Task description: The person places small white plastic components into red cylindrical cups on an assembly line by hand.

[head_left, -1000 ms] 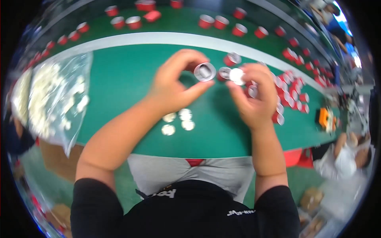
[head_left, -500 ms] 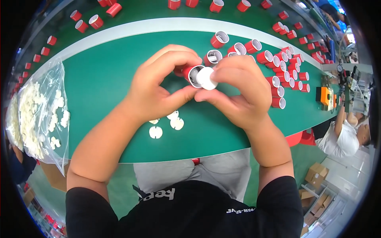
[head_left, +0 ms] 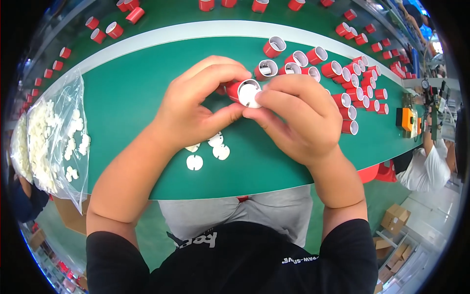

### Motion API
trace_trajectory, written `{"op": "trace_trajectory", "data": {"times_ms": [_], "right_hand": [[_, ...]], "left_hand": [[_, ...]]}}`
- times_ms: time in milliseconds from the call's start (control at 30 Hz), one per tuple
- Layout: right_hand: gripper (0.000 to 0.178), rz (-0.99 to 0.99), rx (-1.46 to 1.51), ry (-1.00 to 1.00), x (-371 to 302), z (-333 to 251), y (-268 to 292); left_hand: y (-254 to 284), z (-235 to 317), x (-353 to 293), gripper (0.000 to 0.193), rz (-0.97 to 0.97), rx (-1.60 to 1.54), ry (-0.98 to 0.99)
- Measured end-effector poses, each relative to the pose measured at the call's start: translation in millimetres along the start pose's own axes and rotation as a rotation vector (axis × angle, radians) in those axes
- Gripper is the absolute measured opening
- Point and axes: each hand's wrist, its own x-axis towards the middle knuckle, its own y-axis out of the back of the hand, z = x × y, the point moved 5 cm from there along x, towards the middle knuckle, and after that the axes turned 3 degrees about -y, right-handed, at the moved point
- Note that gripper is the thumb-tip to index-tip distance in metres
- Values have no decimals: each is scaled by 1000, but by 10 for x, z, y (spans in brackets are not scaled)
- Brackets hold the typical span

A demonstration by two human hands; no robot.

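Above the middle of the green table [head_left: 132,108], my left hand [head_left: 196,105] is closed round a red cylindrical cup [head_left: 236,91], its pale-rimmed mouth tilted toward my right. A white notched disc [head_left: 249,95] lies in that mouth, covering much of the opening. My right hand [head_left: 298,110] pinches the disc's right edge with thumb and fingers. Several like discs [head_left: 195,162] lie loose on the table below my left hand, partly hidden by it. What is inside the cup is mostly covered.
Many red cups [head_left: 330,69] stand or lie at the right, some with metal parts inside. A clear bag [head_left: 46,142] of white pieces sits at the left. Beyond the pale strip [head_left: 196,32] are more red cups [head_left: 114,30]. A co-worker [head_left: 425,171] sits at the far right beside equipment.
The white disc has moved from in front of the cup's mouth into it, pressed by my right hand. My left hand keeps holding the cup. The view has shifted slightly.
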Motion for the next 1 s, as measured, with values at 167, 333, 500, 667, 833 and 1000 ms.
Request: {"op": "trace_trajectory", "data": {"times_ms": [167, 333, 500, 667, 833, 1000], "right_hand": [[35, -14, 119, -163, 11, 50, -4], [32, -12, 157, -157, 57, 15, -51], [29, 44, 196, -173, 44, 8, -50], [38, 18, 216, -119, -3, 41, -68], [37, 18, 58, 36, 17, -24, 42], [34, 12, -6, 144, 25, -73, 50]], "left_hand": [[-9, 24, 2, 49, 24, 24, -12], [8, 45, -3, 49, 17, 36, -15], [18, 59, -10, 49, 44, -14, -22], [18, 62, -11, 49, 29, -24, -30], [27, 50, -17, 49, 49, -145, 23], [24, 79, 8, 48, -23, -207, 34]]}}
